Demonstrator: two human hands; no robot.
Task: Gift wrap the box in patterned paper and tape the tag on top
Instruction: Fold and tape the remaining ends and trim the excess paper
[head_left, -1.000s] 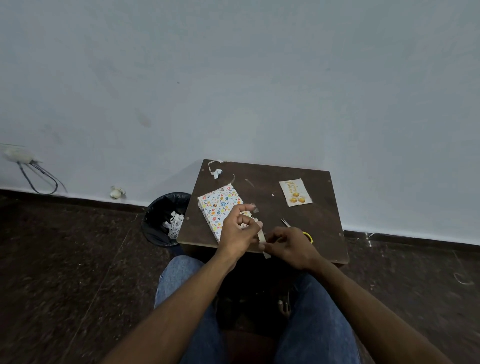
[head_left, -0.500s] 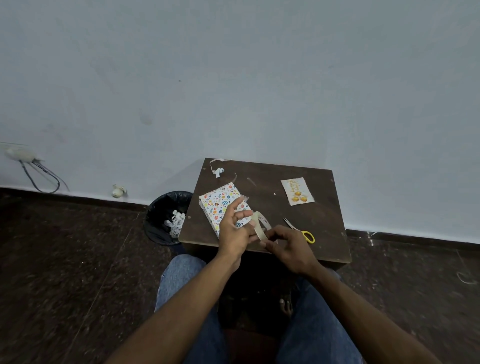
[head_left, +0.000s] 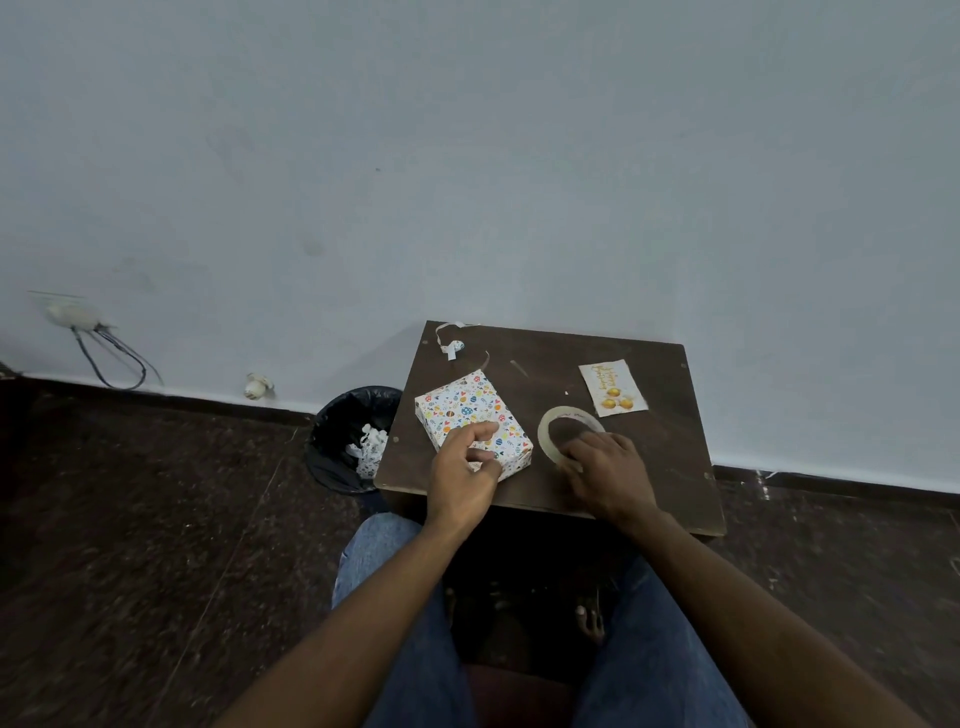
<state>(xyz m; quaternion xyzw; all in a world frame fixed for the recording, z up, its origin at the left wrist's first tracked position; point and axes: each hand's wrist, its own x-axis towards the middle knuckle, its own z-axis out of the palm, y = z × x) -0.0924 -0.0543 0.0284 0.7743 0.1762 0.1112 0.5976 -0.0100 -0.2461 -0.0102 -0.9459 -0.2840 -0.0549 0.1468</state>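
The left hand (head_left: 462, 470) rests half-curled on the near corner of the box (head_left: 474, 418), fingers pinched, perhaps on a tape piece, though that is too small to tell; the right hand (head_left: 605, 475) lies on the tape roll (head_left: 546, 427), grip unclear; press any tape flat along the glossy paper's seam; the thin card tag (head_left: 613, 388) lies apart on the matte table (head_left: 670, 431).
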